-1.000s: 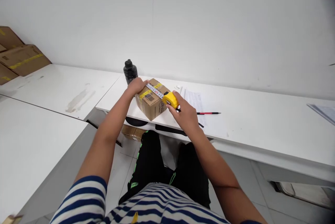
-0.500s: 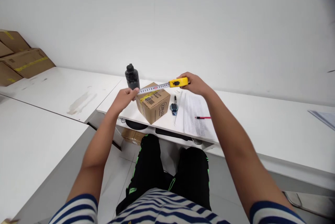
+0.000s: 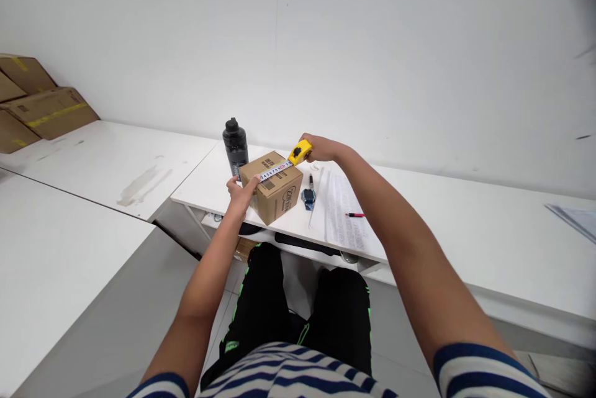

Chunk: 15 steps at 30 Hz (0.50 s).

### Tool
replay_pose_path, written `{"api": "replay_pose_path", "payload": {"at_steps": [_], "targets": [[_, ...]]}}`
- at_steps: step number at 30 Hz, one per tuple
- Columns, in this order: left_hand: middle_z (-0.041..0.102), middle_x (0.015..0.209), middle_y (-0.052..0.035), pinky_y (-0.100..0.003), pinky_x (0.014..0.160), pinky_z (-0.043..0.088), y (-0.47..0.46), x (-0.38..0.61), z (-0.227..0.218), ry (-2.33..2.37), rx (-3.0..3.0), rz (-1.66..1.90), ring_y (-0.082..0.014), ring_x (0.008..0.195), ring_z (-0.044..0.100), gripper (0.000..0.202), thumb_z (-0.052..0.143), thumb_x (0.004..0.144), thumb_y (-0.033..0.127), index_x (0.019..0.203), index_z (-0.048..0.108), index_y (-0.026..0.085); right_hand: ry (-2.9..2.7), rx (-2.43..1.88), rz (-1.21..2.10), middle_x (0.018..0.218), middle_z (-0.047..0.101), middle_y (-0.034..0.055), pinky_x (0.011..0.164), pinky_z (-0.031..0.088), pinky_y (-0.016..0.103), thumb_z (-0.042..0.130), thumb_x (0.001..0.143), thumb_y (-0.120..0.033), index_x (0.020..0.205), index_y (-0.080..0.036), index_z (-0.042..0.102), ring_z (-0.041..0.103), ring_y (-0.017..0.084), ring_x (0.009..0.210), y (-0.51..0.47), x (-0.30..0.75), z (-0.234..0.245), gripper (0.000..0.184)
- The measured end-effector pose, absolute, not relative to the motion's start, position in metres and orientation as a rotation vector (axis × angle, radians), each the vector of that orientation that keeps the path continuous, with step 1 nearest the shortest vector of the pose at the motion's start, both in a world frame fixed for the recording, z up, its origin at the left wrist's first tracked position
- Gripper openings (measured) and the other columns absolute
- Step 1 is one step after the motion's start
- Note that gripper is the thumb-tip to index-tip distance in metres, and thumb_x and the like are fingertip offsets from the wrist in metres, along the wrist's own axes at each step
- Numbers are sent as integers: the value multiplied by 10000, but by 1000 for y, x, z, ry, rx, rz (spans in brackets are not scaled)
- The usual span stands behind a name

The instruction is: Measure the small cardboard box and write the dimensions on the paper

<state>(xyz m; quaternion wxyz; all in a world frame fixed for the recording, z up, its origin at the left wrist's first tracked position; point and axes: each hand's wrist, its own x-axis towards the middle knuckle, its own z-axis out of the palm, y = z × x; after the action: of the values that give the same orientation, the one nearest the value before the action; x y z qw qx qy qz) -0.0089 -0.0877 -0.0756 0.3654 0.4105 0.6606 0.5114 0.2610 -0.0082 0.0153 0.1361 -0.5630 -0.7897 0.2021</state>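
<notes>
A small cardboard box (image 3: 278,196) stands on the white table (image 3: 419,199) in front of me. My right hand (image 3: 321,148) grips a yellow tape measure (image 3: 299,152) above the box's far right corner. Its white blade (image 3: 274,170) runs down across the box top to the near left corner. There my left hand (image 3: 242,189) pinches the blade's end against the box edge.
A black bottle (image 3: 235,145) stands just behind the box. A watch (image 3: 308,195), a pen (image 3: 311,180), a sheet of paper (image 3: 342,212) and a red pen (image 3: 354,215) lie right of it. Flattened cartons (image 3: 32,109) are stacked at the far left.
The tape, lifted above the box half a second ago, now lies across the box top. My left hand moved to the near left corner, my right hand to the far side.
</notes>
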Motion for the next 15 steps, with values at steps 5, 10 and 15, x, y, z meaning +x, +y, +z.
{"api": "replay_pose_path", "payload": {"at_steps": [5, 10, 15], "targets": [[585, 903, -42, -318, 770, 471, -93, -23, -62, 1674, 1400, 1151, -188, 836, 591, 421, 646, 758, 594, 823, 472, 217, -2245, -1616, 466, 1027, 678, 40, 666, 437, 279, 646, 670, -74, 1099, -240, 535, 608, 193, 860, -26, 267, 18, 473], [489, 543, 10, -286, 586, 363, -112, -46, -23, 1530, 1610, 883, -154, 552, 471, 416, 527, 844, 531, 582, 481, 212, -2249, -1504, 480, 996, 698, 19, 684, 459, 313, 725, 683, -221, 990, -259, 634, 621, 206, 842, -68, 272, 49, 322], [525, 598, 21, -279, 530, 314, -181, -29, 10, 1457, 1814, 968, -148, 538, 442, 432, 476, 898, 578, 643, 472, 229, -2255, -1144, 618, 1072, 705, 32, 730, 524, 351, 694, 788, -428, 1120, -279, 656, 652, 218, 897, -166, 260, 48, 366]]}}
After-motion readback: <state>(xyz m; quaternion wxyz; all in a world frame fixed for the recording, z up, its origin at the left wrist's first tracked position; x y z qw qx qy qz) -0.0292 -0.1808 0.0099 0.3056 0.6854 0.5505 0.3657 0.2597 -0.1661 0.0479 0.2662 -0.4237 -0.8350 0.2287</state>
